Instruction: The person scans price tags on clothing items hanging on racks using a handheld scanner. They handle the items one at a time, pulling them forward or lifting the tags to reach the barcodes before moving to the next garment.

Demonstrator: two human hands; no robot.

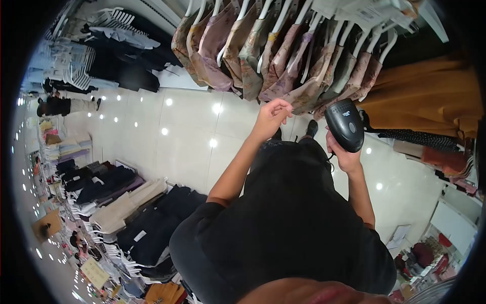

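With 12 o'clock at the top of my view, my right hand (pixel 346 154) is near 3 o'clock. It is closed around a black scanner (pixel 346 126), and the scanner's wide head points up toward 12. Pale letters and a grey oval show on its top.

My left hand (pixel 274 117) is at 1 o'clock. Its fingers are bent and close together, a narrow grip, just below the flowery clothes (pixel 248 61). I can't tell if I pinch something small or touch a hem.

The flowery clothes hang in a row from 12 to 1 o'clock on white hangers (pixel 281 20). Big brown cloth (pixel 425 93) hangs between 2 and 3. At 8 o'clock there are dark clothes (pixel 152 223) on a rack. Another person (pixel 56 106) is far off, between 9 and 10, past the shiny floor (pixel 136 139).
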